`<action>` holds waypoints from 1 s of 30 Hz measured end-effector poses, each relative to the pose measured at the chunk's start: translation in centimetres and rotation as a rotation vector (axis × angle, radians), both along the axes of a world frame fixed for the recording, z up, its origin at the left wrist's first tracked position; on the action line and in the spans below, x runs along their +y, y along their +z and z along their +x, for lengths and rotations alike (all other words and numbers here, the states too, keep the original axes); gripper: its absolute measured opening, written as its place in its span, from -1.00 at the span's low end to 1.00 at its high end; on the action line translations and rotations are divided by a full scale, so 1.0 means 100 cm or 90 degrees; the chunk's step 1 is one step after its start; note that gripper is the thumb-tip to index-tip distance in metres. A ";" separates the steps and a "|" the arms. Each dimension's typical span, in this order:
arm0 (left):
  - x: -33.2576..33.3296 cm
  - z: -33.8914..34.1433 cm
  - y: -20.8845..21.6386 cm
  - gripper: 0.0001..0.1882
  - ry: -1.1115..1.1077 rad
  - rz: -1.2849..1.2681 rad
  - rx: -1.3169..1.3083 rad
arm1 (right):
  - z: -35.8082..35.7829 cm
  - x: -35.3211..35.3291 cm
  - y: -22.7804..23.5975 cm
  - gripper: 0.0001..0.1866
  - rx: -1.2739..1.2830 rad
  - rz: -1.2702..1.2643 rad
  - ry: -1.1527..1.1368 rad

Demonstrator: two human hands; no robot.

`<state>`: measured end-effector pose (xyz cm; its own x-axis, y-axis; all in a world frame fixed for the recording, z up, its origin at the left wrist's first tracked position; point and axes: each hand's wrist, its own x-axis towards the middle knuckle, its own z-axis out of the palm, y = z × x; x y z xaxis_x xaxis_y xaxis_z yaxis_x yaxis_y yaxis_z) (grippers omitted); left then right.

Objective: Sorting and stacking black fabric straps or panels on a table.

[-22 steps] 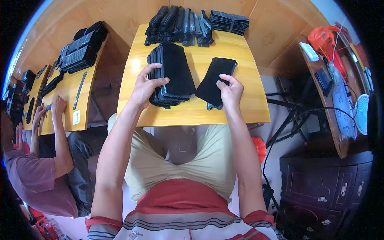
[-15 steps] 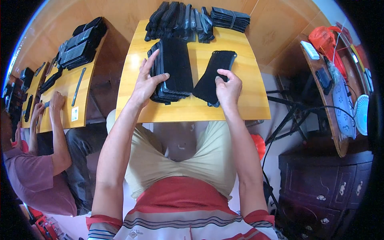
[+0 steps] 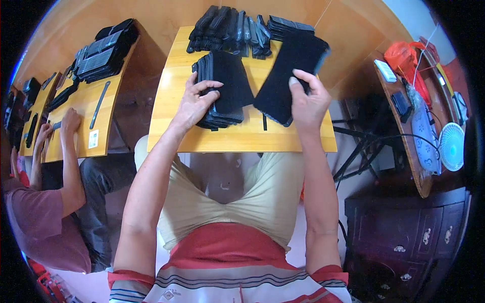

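On the yellow wooden table, a stack of flat black fabric panels with grey edges lies left of centre. My left hand is at its left side, fingers bent over the edge and thumb resting on top. To the right, my right hand pinches the right edge of a single black fabric panel between thumb and fingers. That panel is held up at a slant, its lower left corner close to the stack. Below it, a short dark strip lies on the tabletop.
Rows of folded black pieces and a bundle line the table's far edge. At left, a co-worker's hands work at another table with black stacks. On the right stand a side table with a fan and a dark cabinet.
My right hand has raised the black panel and moved it right and away from me. My left hand's fingers, stretched out before, are now bent over the stack, whose top panel has shifted.
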<state>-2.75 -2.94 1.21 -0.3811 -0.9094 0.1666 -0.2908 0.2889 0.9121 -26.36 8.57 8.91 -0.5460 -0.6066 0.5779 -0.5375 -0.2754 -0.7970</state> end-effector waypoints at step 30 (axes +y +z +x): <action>0.001 -0.001 0.010 -0.63 0.029 0.029 -0.005 | -0.128 -0.046 -0.081 -0.45 0.271 0.548 -0.083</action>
<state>-2.90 -2.79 2.19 -0.3397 -0.9327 0.1209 -0.3105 0.2326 0.9217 -39.14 3.99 0.81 -0.4864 -0.8641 0.1294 -0.8129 0.3933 -0.4296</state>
